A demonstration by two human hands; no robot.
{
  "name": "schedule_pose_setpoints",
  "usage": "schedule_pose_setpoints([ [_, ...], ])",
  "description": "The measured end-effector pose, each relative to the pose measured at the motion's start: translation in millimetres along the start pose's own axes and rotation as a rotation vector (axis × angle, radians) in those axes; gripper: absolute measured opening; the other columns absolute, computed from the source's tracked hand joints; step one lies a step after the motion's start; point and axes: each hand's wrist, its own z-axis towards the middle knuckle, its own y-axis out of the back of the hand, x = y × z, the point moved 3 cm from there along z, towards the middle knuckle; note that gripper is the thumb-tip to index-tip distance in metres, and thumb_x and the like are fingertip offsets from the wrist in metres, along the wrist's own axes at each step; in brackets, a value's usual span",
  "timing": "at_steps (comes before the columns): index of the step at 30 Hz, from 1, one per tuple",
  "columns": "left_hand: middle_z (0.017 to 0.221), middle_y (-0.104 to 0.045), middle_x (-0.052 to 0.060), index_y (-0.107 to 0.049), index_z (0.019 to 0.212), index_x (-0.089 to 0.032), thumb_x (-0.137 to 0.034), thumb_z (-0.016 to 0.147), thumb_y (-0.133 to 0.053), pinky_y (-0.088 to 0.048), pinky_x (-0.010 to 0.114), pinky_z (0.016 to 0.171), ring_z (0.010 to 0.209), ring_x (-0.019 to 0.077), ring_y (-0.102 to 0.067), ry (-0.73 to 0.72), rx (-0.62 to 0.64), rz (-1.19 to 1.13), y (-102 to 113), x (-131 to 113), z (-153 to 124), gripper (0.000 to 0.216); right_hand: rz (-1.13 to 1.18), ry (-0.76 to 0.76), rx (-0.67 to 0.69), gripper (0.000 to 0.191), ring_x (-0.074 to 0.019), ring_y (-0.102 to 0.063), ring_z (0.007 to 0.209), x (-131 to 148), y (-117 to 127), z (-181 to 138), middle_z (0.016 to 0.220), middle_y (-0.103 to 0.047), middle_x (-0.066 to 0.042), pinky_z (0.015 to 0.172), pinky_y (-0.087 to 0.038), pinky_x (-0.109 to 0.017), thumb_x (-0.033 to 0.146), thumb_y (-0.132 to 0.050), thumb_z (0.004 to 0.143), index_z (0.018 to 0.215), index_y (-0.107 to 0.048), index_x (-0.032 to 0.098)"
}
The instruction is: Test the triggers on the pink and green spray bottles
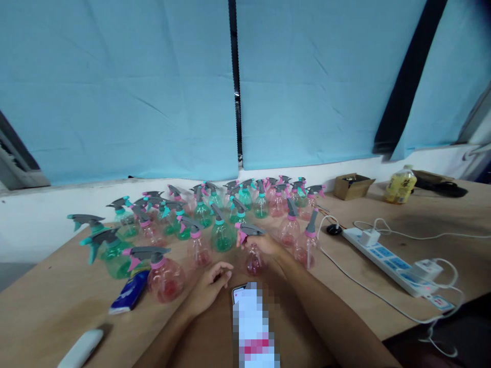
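Observation:
My right hand [264,243] is closed round the grey-and-pink trigger head of a pink spray bottle [254,263], which stands upright at the table's middle. Part of the head is hidden by the fingers. My left hand [213,286] hovers to the left of that bottle with loosely curled fingers and nothing in it. A phone [251,319] with a blurred screen lies between my forearms. Beyond my left hand stands another pink spray bottle [199,250], and a larger-looking one [167,281] is further left. A green spray bottle [223,235] stands just behind the held one.
Several more pink and green spray bottles crowd the table's back. At left lie a blue packet [131,292] and a white device [82,347]. To the right are a power strip [391,261] with white cables, a cardboard box [353,187] and a yellow-labelled bottle [400,186]. Blue curtains [153,92] hang behind.

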Motion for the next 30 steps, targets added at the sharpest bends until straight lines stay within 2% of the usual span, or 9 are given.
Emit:
schedule_pose_setpoints([
  [2,0.071,-0.058,-0.003,-0.062,0.109,-0.022,-0.055,0.090,-0.048,-0.040,0.027,0.067,0.066,0.0162,-0.052,0.009,-0.001,-0.001,0,-1,0,0.041,-0.007,0.013,-0.006,0.014,-0.0150,-0.057,0.064,1,0,0,0.067,-0.066,-0.001,0.061,-0.044,-0.025,0.022,-0.057,0.061,0.065,-0.070,0.019],
  [7,0.071,-0.057,-0.003,-0.062,0.108,-0.022,-0.054,0.091,-0.047,-0.040,0.027,0.067,0.067,0.0164,-0.053,0.006,0.009,0.011,0,-3,0,0.039,-0.069,-0.064,-0.124,0.005,-0.0135,-0.050,0.055,-11,7,2,0.058,-0.060,0.001,0.053,-0.040,-0.025,0.021,-0.062,0.059,0.061,-0.066,0.021],
  [13,0.072,-0.058,-0.002,-0.062,0.109,-0.022,-0.055,0.091,-0.047,-0.041,0.026,0.068,0.070,0.0172,-0.054,-0.004,0.007,0.006,0,0,0,0.040,-0.058,-0.018,-0.089,0.005,-0.0143,-0.053,0.056,-8,5,1,0.058,-0.059,0.001,0.055,-0.041,-0.026,0.021,-0.060,0.060,0.061,-0.065,0.021],
  [17,0.071,-0.058,-0.002,-0.063,0.108,-0.022,-0.054,0.091,-0.047,-0.041,0.027,0.069,0.071,0.0178,-0.055,-0.008,-0.001,0.007,0,0,0,0.039,-0.044,0.058,-0.021,0.012,-0.0154,-0.058,0.065,4,0,-1,0.066,-0.065,0.000,0.063,-0.045,-0.026,0.021,-0.057,0.063,0.064,-0.069,0.020],
  [24,0.072,-0.058,-0.003,-0.063,0.107,-0.022,-0.051,0.092,-0.048,-0.040,0.027,0.071,0.072,0.0175,-0.055,-0.023,-0.002,-0.003,-1,1,2,0.036,-0.034,0.030,-0.079,0.009,-0.0129,-0.053,0.056,1,2,1,0.060,-0.062,0.002,0.060,-0.045,-0.025,0.020,-0.060,0.060,0.063,-0.069,0.021],
  [27,0.072,-0.059,-0.002,-0.063,0.108,-0.022,-0.051,0.092,-0.048,-0.040,0.027,0.071,0.072,0.0174,-0.055,-0.024,0.001,0.008,-1,1,1,0.037,-0.029,0.046,-0.047,0.011,-0.0138,-0.055,0.059,3,0,0,0.064,-0.064,0.001,0.058,-0.043,-0.025,0.019,-0.058,0.061,0.064,-0.069,0.020],
  [30,0.072,-0.058,-0.003,-0.063,0.108,-0.021,-0.050,0.092,-0.048,-0.040,0.027,0.070,0.072,0.0173,-0.055,-0.023,0.000,0.018,-1,0,1,0.036,-0.012,0.065,0.006,0.014,-0.0146,-0.058,0.066,4,-3,-1,0.068,-0.065,0.000,0.063,-0.044,-0.025,0.018,-0.055,0.063,0.066,-0.069,0.020],
])
